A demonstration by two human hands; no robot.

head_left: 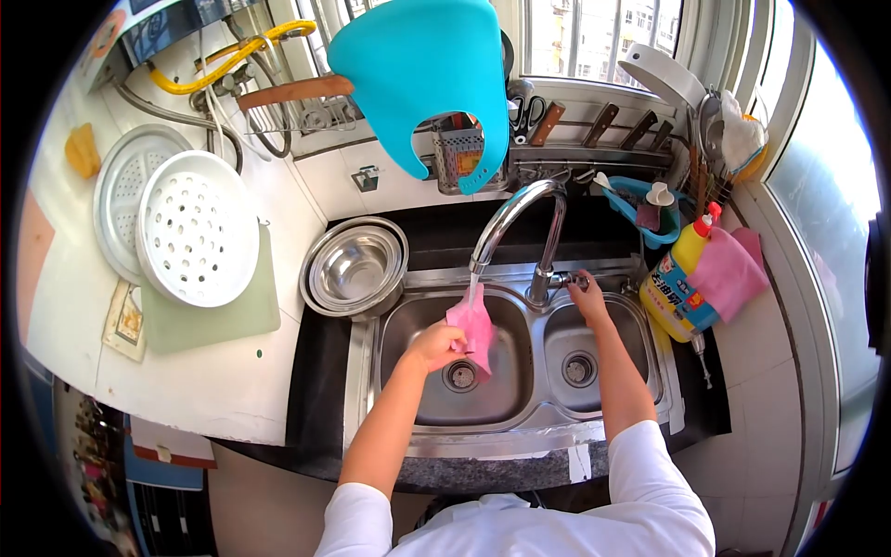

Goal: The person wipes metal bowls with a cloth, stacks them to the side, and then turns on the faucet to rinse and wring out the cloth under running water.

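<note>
My left hand (436, 345) is closed on a pink cloth (474, 330), which hangs over the left basin (509, 385) of the steel sink. Water runs from the curved chrome faucet (515, 206) onto the top of the cloth. To the right, my right hand (585, 292) has its fingers closed on the faucet handle (562, 278), at the back edge of the smaller right basin (557, 325).
Nested steel bowls (355, 265) stand left of the sink. At its right are a yellow bottle (676, 288) with another pink cloth (729, 271) on it and a blue basket (657, 237). A turquoise bib (418, 65) hangs above; knives (601, 124) line the back wall.
</note>
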